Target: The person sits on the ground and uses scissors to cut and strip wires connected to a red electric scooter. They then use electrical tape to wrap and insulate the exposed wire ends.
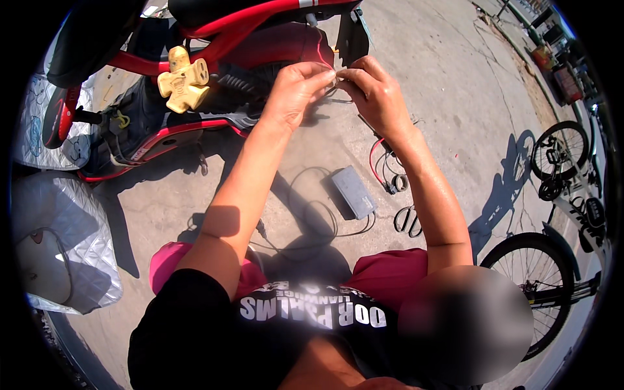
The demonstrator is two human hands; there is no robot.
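Observation:
My left hand [300, 92] and my right hand [378, 94] meet at the fingertips beside the back of a red and black scooter [240, 32]. Both are closed in a pinch on a thin red wire [320, 47], which hangs from a pale connector [312, 21] under the scooter's tail. The wire's end is hidden between my fingers. Thin dark wires [338, 100] show just below my hands. A black flap [353, 36] hangs close above my right hand.
A yellow multi-way socket block [183, 80] rests on the scooter. On the concrete lie a grey charger-like box [354, 191] with black cable, black-handled scissors [407, 221], a red wire [374, 159] and a black tape roll [400, 182]. A bicycle [530, 286] stands right; a silver quilted cover [91, 244] hangs left.

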